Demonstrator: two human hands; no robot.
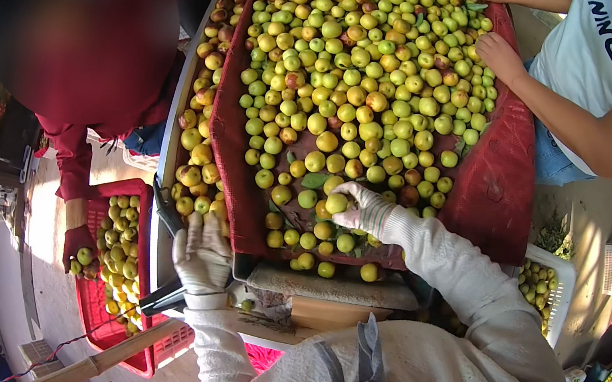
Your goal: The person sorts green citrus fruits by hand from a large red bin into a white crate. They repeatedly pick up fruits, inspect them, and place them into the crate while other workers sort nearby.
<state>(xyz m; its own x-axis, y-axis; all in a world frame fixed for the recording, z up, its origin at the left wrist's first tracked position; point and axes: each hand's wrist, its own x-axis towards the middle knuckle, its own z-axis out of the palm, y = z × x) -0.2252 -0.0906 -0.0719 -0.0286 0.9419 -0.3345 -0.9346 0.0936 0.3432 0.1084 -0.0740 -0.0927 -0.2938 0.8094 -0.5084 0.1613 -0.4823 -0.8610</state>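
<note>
Many green-yellow jujubes (355, 78), some with brown-red patches, cover a sorting table lined with red cloth (490, 179). My right hand (366, 210), in a pale striped knit glove, pinches one green jujube (336, 203) between thumb and fingers at the near part of the pile. A green leaf (315, 180) lies just left of it. My left hand (203, 256), gloved too, rests with its fingers apart at the near end of the side channel. Riper jujubes (201, 154) fill that channel, and the fingertips are next to the nearest ones. Nothing shows in the left palm.
At left, a person in dark red holds jujubes over a red plastic crate (150, 341). Another person's hand (501, 57) touches the pile at right. A white crate (565, 295) with jujubes stands at right. A wooden pole (101, 360) crosses the lower left.
</note>
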